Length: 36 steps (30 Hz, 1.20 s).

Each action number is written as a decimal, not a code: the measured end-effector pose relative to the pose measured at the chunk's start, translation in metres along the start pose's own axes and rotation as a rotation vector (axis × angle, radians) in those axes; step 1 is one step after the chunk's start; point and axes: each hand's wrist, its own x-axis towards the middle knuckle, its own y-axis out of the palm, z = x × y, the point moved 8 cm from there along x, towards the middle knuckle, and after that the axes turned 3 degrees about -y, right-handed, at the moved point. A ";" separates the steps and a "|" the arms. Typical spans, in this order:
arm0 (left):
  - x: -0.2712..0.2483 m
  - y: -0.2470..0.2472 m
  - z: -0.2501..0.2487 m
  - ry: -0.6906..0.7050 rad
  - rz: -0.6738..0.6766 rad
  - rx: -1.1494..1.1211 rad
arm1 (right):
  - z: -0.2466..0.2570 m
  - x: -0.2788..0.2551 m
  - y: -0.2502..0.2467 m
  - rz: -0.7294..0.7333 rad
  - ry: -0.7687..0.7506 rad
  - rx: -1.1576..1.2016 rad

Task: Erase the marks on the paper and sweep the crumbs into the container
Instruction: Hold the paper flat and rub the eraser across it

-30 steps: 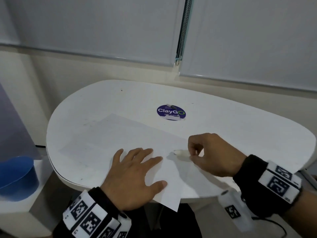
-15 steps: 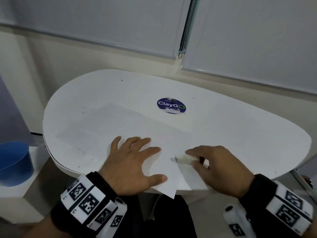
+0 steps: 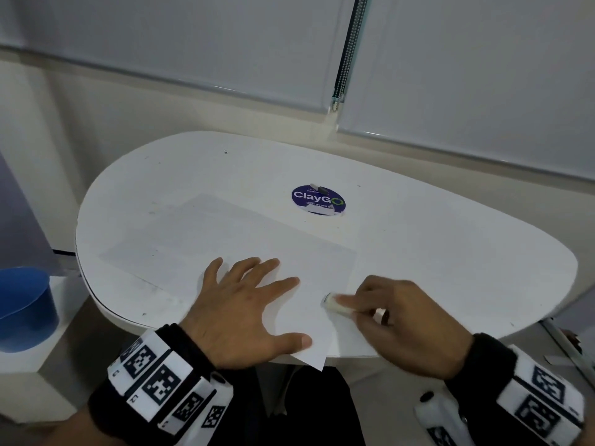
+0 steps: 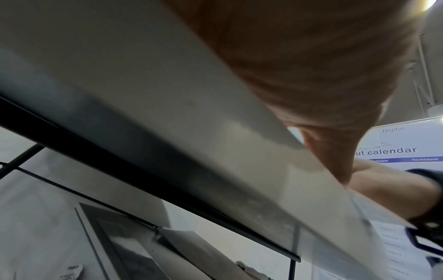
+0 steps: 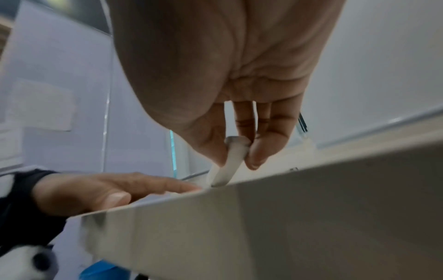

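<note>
Since the frame a second back, the right hand has drawn the eraser toward the near edge of the tabletop and slightly rightward, from a spot farther up the sheet to one close to the paper's right border; the left hand has kept its place, flat on the sheet.

Largest in view is the white rounded tabletop, its far edge close under the wall and blinds. On its left and middle part lies the paper, set at an angle, with one corner hanging over the near edge of the tabletop. Marks on it are too faint to make out from the head view. Beyond the paper, toward the far edge, a round blue ClayGo sticker is stuck to the tabletop.

Off the left edge of the tabletop and lower down, a blue container stands on a white ledge, well apart from the paper.

Left hand: fingers spread and straight, palm down, pressing the near part of the sheet, thumb near the overhanging corner. In the right wrist view its fingers lie flat on the sheet.

Right hand: fingers curled, thumb and forefinger pinching the small white eraser, which is tilted with its lower tip touching the paper just right of the left hand's fingertips.
</note>
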 end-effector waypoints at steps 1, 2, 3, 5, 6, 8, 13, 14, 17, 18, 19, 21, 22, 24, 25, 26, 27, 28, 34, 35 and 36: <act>0.000 0.000 0.000 0.001 0.003 -0.004 | 0.009 -0.004 0.005 0.052 -0.011 0.059; 0.000 0.000 0.001 0.003 0.005 -0.011 | 0.014 -0.006 0.008 0.088 -0.019 0.102; 0.001 0.000 0.001 0.004 0.006 -0.016 | 0.013 -0.003 0.006 0.080 -0.015 0.100; 0.001 0.001 0.002 0.004 0.009 -0.013 | -0.006 0.011 -0.005 -0.031 0.041 0.022; 0.001 0.002 0.002 0.004 0.010 -0.007 | -0.014 0.015 -0.009 -0.073 0.079 -0.010; 0.002 0.002 0.001 0.004 0.006 0.002 | -0.016 0.011 -0.008 -0.059 0.086 -0.013; 0.001 0.001 0.001 0.011 0.003 -0.011 | 0.003 -0.003 0.000 0.080 0.010 0.167; 0.001 0.001 0.001 0.011 0.005 -0.010 | -0.011 0.004 -0.004 0.018 0.043 0.127; 0.002 0.003 0.001 0.012 0.009 -0.011 | -0.021 0.012 -0.011 -0.059 0.067 0.004; 0.002 0.003 0.001 0.015 0.009 -0.010 | -0.013 0.008 -0.007 -0.020 0.035 0.017; 0.002 0.003 0.001 0.018 0.008 -0.009 | -0.002 0.002 -0.002 0.037 0.004 0.067; 0.002 0.002 0.001 0.023 0.001 -0.013 | 0.009 -0.005 0.004 0.125 -0.007 0.152; 0.003 0.002 0.001 0.025 -0.002 -0.013 | 0.004 0.000 0.001 0.112 0.004 0.138; 0.002 0.002 0.001 0.034 -0.007 -0.005 | -0.019 0.012 -0.008 0.017 0.058 0.046; 0.001 0.002 0.000 0.041 -0.015 -0.008 | -0.028 0.016 -0.010 -0.011 0.094 0.010; 0.001 0.001 0.000 0.047 -0.029 -0.016 | -0.035 0.017 -0.010 -0.021 0.117 -0.001; 0.000 0.000 -0.001 0.055 -0.051 -0.031 | -0.037 0.017 -0.008 -0.018 0.127 0.004; -0.001 -0.003 -0.002 0.066 -0.080 -0.051 | -0.037 0.015 -0.006 -0.002 0.130 0.015; -0.006 -0.009 -0.006 0.084 -0.135 -0.095 | -0.022 0.003 -0.010 -0.025 0.087 -0.005; -0.006 -0.008 -0.005 0.081 -0.125 -0.085 | -0.008 -0.003 -0.006 0.013 0.037 0.029; -0.005 -0.007 -0.005 0.078 -0.112 -0.077 | 0.004 -0.009 -0.002 0.060 0.000 0.082</act>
